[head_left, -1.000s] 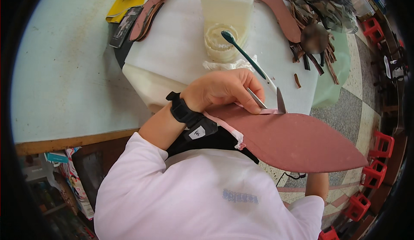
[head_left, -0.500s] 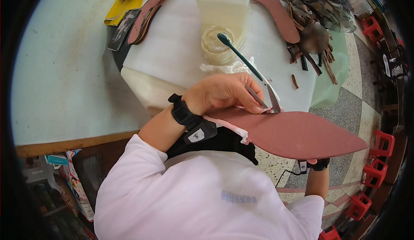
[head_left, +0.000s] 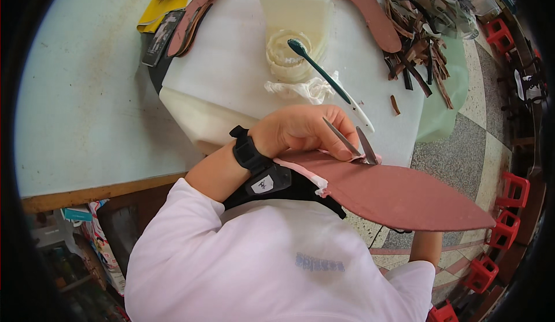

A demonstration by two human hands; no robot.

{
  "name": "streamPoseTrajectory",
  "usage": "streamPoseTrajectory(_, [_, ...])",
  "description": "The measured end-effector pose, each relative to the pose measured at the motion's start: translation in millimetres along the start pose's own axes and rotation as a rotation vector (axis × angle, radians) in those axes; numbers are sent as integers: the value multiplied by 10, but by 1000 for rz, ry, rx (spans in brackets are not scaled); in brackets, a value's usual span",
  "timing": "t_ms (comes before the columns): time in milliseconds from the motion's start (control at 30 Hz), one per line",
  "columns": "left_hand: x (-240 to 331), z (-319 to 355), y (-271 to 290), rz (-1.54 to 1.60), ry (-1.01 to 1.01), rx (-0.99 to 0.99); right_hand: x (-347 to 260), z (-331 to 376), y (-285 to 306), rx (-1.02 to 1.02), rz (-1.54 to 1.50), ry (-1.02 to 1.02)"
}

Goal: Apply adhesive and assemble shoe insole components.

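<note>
My left hand (head_left: pixel 300 130), with a black strap on its wrist, grips small metal scissors (head_left: pixel 354 144). Their blades sit at the pink-lined edge of a large brown leaf-shaped leather piece (head_left: pixel 404 195). That piece is held in front of my chest, and its pointed tip reaches to the right. My right forearm (head_left: pixel 425 247) rises under the piece, and the hand itself is hidden behind it.
A white foam pad (head_left: pixel 231 73) lies on the pale table (head_left: pixel 75 119). On it are a translucent plastic container (head_left: pixel 298 4), a green-handled brush (head_left: pixel 324 76), crumpled tissue (head_left: pixel 300 88), brown leather strips (head_left: pixel 422 50) and leather pieces (head_left: pixel 193 15). Red stools (head_left: pixel 509 206) stand on the floor at right.
The leather piece has tilted slightly, and its tip now sits lower on the right. The scissors stay at its pink edge, moved only a little.
</note>
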State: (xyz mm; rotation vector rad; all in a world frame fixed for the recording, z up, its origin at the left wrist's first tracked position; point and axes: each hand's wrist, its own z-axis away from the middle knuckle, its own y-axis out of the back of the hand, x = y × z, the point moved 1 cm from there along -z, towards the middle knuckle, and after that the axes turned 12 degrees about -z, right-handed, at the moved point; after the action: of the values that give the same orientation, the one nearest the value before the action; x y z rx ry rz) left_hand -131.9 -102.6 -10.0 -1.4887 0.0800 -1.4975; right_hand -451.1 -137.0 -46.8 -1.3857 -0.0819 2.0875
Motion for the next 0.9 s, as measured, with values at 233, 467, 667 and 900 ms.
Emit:
streamPoseTrajectory(233, [48,4,-49,74,17,45,20,0,20,30,24,-20])
streamPoseTrajectory(467, [46,-4,11,100,-78,-44,9,7,34,66,51,-34])
streamPoseTrajectory(667, [47,-31,93,77,-75,-104,-59,1,45,92,80,-55])
streamPoseTrajectory(900, [171,11,9,-20,1,13,-66,44,69,132,113,-73])
